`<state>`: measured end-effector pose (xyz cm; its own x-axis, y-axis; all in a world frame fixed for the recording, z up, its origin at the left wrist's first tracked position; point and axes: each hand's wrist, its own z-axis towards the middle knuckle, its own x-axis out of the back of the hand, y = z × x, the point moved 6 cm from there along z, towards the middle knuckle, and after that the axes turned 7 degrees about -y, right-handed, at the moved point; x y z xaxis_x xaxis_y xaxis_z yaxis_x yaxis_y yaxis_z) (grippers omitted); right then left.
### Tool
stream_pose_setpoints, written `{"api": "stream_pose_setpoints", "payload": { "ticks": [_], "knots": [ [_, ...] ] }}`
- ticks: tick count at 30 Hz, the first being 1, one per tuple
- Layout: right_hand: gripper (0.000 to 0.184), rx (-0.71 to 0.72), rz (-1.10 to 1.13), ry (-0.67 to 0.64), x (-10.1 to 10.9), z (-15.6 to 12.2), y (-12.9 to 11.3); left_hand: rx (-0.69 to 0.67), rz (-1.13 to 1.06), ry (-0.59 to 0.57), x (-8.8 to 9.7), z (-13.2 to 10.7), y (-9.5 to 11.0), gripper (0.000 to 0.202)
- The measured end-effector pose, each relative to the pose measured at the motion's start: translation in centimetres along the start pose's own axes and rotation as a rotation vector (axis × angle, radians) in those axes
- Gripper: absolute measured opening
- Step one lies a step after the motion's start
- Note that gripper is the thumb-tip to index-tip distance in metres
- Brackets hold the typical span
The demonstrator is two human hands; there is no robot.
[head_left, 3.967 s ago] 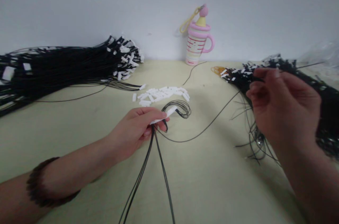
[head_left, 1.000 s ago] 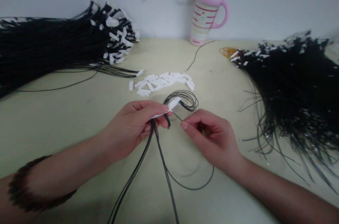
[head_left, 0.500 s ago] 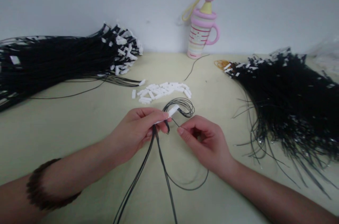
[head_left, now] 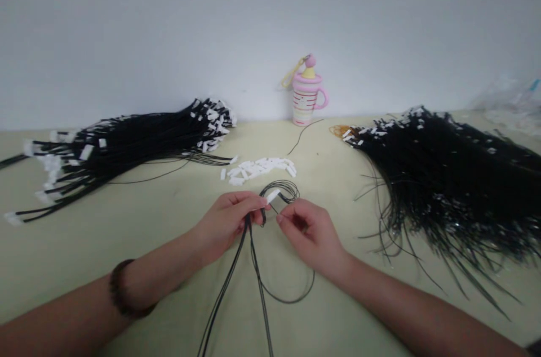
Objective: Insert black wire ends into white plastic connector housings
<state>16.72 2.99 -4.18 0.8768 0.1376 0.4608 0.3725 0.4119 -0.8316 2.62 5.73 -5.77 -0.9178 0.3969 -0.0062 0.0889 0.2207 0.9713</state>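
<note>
My left hand (head_left: 236, 214) is closed on a small bundle of black wires (head_left: 230, 267), with a white connector (head_left: 273, 196) sticking out past the thumb and fingertips. Part of the connector is hidden by the fingers. From that grip the wires hang down toward me, and thin loops (head_left: 291, 185) curl behind it. Just to the right, my right hand (head_left: 308, 230) pinches the end of a single black wire (head_left: 274, 208) close to the connector. That wire's slack makes a wide loop below the hand.
Loose white connectors (head_left: 257, 168) lie in a pile beyond my hands. A thick bundle of black wires with white connectors (head_left: 147, 134) is at the left, another wire bundle (head_left: 448, 171) at the right. By the wall stands a pink mug-shaped bottle (head_left: 305, 101).
The view has tilted up and pulled back, so everything sits lower and looks smaller. Both hands keep their grips, the right pinch still close to the connector.
</note>
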Motion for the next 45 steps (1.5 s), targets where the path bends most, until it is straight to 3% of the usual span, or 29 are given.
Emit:
{"api": "stream_pose_setpoints", "payload": {
  "ticks": [9,19,26,33,38,41,43,45],
  "knots": [
    [0.017,0.107,-0.155,-0.097,-0.5,-0.8,-1.0,-0.086,0.167,0.149,-1.7,-1.3,0.4,0.025],
    [0.015,0.1,-0.182,-0.041,-0.6,-0.8,-1.6,-0.072,0.135,0.046,-1.5,-1.2,0.8,0.019],
    [0.016,0.125,-0.228,-0.071,-0.4,-1.1,-1.7,-0.105,0.206,-0.014,-1.8,-1.3,0.9,0.021],
    [0.015,0.122,-0.307,-0.08,-0.6,-0.9,-1.7,-0.097,0.213,0.001,-1.9,-1.2,0.9,0.022],
    [0.018,0.099,-0.085,-0.11,0.3,-0.2,-0.8,-0.09,-0.005,0.127,-0.7,-0.7,1.4,0.026],
    [0.014,-0.017,0.122,-0.266,0.2,0.1,0.3,-0.124,-0.162,0.144,0.2,-1.4,2.9,0.02],
    [0.015,-0.108,0.235,-0.402,-0.1,0.1,0.8,-0.182,-0.192,0.079,0.4,-2.5,4.6,0.016],
    [0.015,-0.187,0.349,-0.461,-0.1,0.1,1.2,-0.195,-0.116,-0.079,-0.4,-3.6,5.9,0.013]
  ]
}}
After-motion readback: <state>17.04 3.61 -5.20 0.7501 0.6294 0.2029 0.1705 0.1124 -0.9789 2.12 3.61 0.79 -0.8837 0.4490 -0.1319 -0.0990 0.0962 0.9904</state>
